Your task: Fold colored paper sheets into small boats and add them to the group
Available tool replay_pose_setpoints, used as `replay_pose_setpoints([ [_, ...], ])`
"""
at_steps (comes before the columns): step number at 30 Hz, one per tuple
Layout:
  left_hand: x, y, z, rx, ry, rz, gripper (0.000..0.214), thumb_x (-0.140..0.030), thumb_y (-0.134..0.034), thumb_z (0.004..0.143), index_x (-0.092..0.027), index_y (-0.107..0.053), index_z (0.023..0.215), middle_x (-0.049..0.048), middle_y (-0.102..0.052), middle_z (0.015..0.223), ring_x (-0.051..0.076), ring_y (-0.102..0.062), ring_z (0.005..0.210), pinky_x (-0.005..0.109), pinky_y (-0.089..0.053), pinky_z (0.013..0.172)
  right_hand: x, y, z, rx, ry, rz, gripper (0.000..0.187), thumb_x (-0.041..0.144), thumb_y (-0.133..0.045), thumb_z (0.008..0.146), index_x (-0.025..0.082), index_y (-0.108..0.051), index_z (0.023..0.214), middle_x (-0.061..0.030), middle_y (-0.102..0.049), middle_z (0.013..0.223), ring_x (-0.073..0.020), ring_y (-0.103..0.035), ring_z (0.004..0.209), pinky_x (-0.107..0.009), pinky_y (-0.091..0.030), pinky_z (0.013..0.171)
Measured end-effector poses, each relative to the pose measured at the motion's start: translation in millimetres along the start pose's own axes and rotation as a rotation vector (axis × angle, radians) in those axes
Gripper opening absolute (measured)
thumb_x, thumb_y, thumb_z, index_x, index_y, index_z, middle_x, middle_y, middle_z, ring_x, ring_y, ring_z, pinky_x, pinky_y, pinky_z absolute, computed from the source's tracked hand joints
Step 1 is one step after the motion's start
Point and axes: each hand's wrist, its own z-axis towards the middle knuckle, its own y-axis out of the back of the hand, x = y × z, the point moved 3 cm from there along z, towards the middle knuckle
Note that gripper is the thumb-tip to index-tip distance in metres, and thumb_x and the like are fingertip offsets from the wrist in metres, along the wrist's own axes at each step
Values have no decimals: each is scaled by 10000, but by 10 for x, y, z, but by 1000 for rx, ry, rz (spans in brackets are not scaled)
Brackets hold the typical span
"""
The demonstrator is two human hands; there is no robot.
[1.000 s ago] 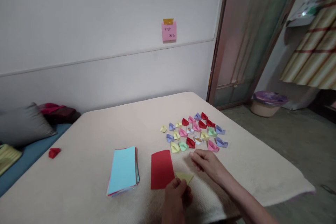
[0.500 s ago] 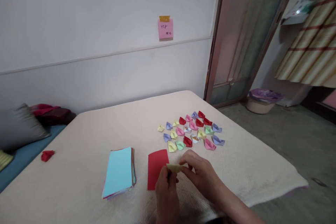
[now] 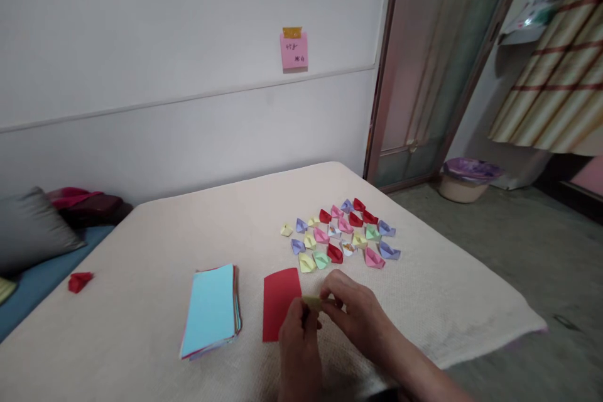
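Note:
A small piece of folded yellow paper is pinched between my two hands, partly hidden by the fingers. My left hand closes on its left end from below. At its right end, the thumb and fingers of my right hand grip it. Behind my left hand a red paper sheet lies flat on the bed. Just beyond my hands sit several small folded paper boats in red, pink, yellow, green and purple, set in loose rows.
Left of the red sheet is a stack of coloured paper with light blue on top. A crumpled red paper piece lies far left on the bed cover. A grey pillow and a lined bin flank the bed.
The yellow paper has tilted slightly and less of it shows between my fingers. My right fingers have shifted a little along it. The whole view has moved slightly.

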Motion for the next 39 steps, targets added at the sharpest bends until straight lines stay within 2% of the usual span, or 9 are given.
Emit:
replay_pose_setpoints([
  [5, -46, 30, -15, 25, -15, -68, 91, -250, -477, 861, -193, -539, 896, 34, -616, 800, 174, -544, 698, 279, -421, 649, -22, -6, 13, 10, -43, 68, 165, 57, -603, 713, 193, -516, 680, 29, -516, 721, -108, -469, 619, -224, -330, 562],
  [9, -73, 66, -6, 32, -21, -99, 226, -271, -500, 855, -196, -496, 1069, 53, -644, 898, 185, -572, 748, 294, -440, 682, -53, -8, 38, 25, -97, 186, 172, 53, -619, 684, 190, -519, 652, 41, -496, 688, -103, -451, 603, -222, -312, 540],
  [14, -58, 72, 36, 36, -33, -41, 271, -264, -494, 851, -196, -486, 1114, 32, -640, 818, 180, -574, 708, 289, -426, 655, -164, -33, 47, 39, -233, 379, 148, 90, -639, 671, 182, -529, 633, 55, -444, 610, -96, -392, 559, -220, -277, 500],
  [18, -37, 58, 42, 78, -72, 27, 286, -238, -458, 859, -196, -469, 1142, 16, -624, 766, 171, -559, 673, 281, -408, 629, -269, -97, 45, 100, -343, 511, 114, 145, -657, 672, 182, -550, 671, 83, -362, 516, -89, -320, 499, -225, -214, 463],
  [22, -49, 66, 15, 71, -96, 51, 295, -256, -478, 852, -195, -486, 1140, 23, -629, 773, 174, -568, 681, 278, -405, 620, -273, -96, 72, 96, -297, 512, 79, 155, -672, 669, 170, -596, 655, 60, -416, 568, -93, -353, 531, -234, -241, 491],
  [26, -148, 106, 18, 61, -113, -76, 301, -327, -547, 831, -193, -521, 1099, 7, -597, 743, 160, -555, 671, 276, -432, 649, -226, -32, 98, 58, -240, 618, 86, 138, -630, 687, 161, -614, 606, 11, -496, 721, -113, -427, 635, -239, -302, 553],
  [31, -151, 181, 96, 96, 48, -286, 285, -412, -561, 819, -163, -629, 939, 46, -631, 790, 168, -583, 714, 253, -432, 600, -243, -69, 71, 146, -384, 906, 119, 243, -649, 707, 145, -614, 650, 14, -505, 628, -96, -388, 543, -231, -271, 501],
  [35, -55, 175, 116, 142, 183, -427, 301, -415, -577, 811, -156, -671, 931, 57, -653, 806, 145, -562, 685, 242, -413, 604, -216, -161, 30, 274, -459, 1084, 194, 313, -649, 742, 128, -609, 703, 0, -554, 597, -88, -407, 512, -225, -264, 495],
  [39, -47, 140, 110, 197, 197, -581, 262, -370, -608, 801, -140, -693, 892, 26, -608, 700, 106, -497, 608, 221, -371, 569, -176, -200, 23, 320, -479, 1122, 206, 314, -673, 735, 122, -608, 702, -7, -581, 602, -80, -426, 499, -221, -268, 489],
])
